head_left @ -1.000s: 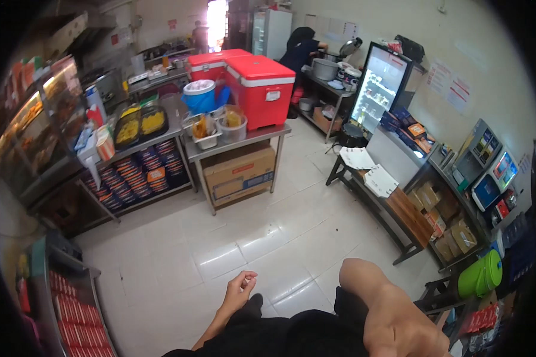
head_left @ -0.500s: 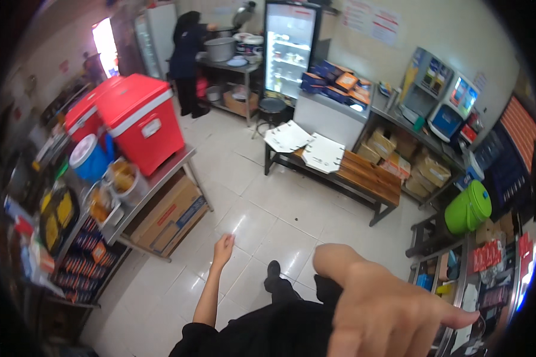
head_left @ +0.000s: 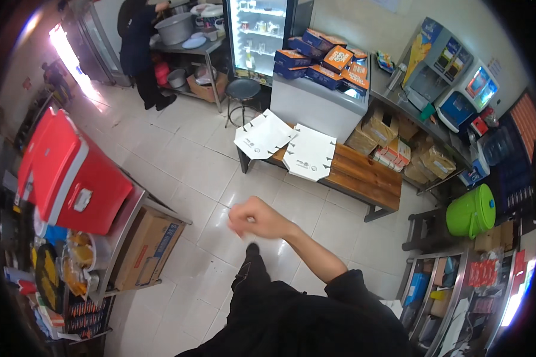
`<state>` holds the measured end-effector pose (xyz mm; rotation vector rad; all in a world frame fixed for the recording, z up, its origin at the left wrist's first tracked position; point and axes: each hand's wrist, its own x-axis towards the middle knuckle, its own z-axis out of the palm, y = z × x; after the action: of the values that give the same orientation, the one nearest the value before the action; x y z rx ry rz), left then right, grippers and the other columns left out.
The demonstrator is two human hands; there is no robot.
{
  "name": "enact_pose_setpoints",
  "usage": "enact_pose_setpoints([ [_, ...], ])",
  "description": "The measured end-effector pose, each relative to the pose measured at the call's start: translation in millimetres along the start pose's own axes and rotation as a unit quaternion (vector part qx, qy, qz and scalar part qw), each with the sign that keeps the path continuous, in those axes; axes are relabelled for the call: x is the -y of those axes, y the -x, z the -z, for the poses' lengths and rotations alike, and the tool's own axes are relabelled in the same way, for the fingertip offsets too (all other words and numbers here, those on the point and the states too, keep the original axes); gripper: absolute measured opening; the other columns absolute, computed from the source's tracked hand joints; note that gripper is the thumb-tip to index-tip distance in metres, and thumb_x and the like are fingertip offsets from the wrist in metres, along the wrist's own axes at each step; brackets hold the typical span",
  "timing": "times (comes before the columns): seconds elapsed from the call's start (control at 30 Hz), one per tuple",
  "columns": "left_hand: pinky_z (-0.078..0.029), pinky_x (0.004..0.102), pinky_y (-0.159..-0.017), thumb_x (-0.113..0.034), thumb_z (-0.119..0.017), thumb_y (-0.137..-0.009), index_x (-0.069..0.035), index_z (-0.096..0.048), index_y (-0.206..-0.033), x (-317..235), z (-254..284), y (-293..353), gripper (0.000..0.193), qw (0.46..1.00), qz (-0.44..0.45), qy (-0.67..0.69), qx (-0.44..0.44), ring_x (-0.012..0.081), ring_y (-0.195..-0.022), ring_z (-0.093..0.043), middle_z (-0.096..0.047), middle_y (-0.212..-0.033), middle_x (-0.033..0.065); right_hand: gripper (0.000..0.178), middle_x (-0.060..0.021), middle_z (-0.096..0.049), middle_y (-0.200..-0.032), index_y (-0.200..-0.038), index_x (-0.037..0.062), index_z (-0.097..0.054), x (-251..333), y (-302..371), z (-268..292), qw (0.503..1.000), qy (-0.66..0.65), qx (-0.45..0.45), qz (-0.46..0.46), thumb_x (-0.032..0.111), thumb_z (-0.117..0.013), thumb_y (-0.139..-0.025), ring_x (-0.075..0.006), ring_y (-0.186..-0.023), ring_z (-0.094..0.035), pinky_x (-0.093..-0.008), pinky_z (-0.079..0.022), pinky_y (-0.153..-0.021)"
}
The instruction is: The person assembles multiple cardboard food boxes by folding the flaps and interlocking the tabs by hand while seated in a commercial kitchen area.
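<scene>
My right hand [head_left: 255, 218] is held out over the tiled floor in front of my body, its fingers curled into a loose fist. No object shows in it. The forearm reaches in from a black sleeve at the lower right. My left hand is out of view. Beyond my right hand, apart from it, two white flat cardboard box blanks [head_left: 309, 156] lie on a wooden bench [head_left: 366, 181]. One of the blanks overhangs the bench's left end.
A red cooler box [head_left: 89, 184] stands on a metal table at left, above a large carton [head_left: 146, 250]. A black stool [head_left: 243, 90] is near the glass-door fridge [head_left: 259, 35]. Orange-and-blue boxes [head_left: 324, 59] pile on a white chest. A green bucket [head_left: 470, 211] is at right. Someone stands far left.
My right hand has swung from the lower right to the middle, its fingers now curled. My left hand has gone out of view. The bench and stool appear nearer.
</scene>
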<state>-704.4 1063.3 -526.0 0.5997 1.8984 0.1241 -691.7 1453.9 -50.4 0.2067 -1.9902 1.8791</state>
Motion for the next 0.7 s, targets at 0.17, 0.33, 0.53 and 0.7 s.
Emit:
enact_pose_setpoints([
  [0.17,-0.041,0.0431,-0.083,-0.041,-0.04,-0.083,0.001,-0.062,-0.085,-90,68,-99,0.047,0.986,0.076,0.076,-0.131,0.0363,-0.094,-0.055,-0.058,-0.094,0.0244,0.024,-0.0124,-0.055,-0.059,-0.072,0.0061,-0.057,-232,49,94,0.865,0.437,-0.08,-0.234,0.029,-0.056,-0.08,-0.0285,-0.057,-0.054,-0.0388,-0.041,-0.053],
  [0.33,-0.043,0.0274,-0.061,-0.026,-0.05,-0.084,-0.003,-0.058,-0.079,-312,217,-157,0.025,0.861,-0.125,0.388,-0.303,0.0137,-0.067,-0.054,-0.058,-0.074,0.0069,0.022,-0.013,-0.061,-0.072,-0.081,0.0106,-0.061,-317,147,223,0.772,0.441,-0.087,-0.449,0.032,-0.058,-0.075,-0.0305,-0.072,-0.059,-0.0413,-0.046,-0.063],
  [0.53,-0.043,0.0237,-0.063,-0.023,-0.049,-0.088,-0.003,-0.057,-0.086,-438,239,-159,0.021,0.805,-0.165,0.511,-0.251,0.0102,-0.068,-0.053,-0.059,-0.078,0.0022,0.02,-0.0098,-0.063,-0.084,-0.086,0.0133,-0.061,-369,148,334,0.689,0.445,-0.046,-0.57,0.028,-0.057,-0.073,-0.0296,-0.082,-0.059,-0.0412,-0.047,-0.071],
  [0.7,-0.041,0.0258,-0.07,-0.03,-0.042,-0.092,0.002,-0.051,-0.097,-540,316,-86,0.033,0.615,-0.322,0.652,-0.306,0.0135,-0.078,-0.051,-0.054,-0.091,0.0095,0.018,-0.0156,-0.06,-0.077,-0.087,0.0082,-0.056,-444,104,413,0.763,0.528,0.023,-0.371,0.02,-0.055,-0.074,-0.0334,-0.075,-0.059,-0.0434,-0.047,-0.069],
])
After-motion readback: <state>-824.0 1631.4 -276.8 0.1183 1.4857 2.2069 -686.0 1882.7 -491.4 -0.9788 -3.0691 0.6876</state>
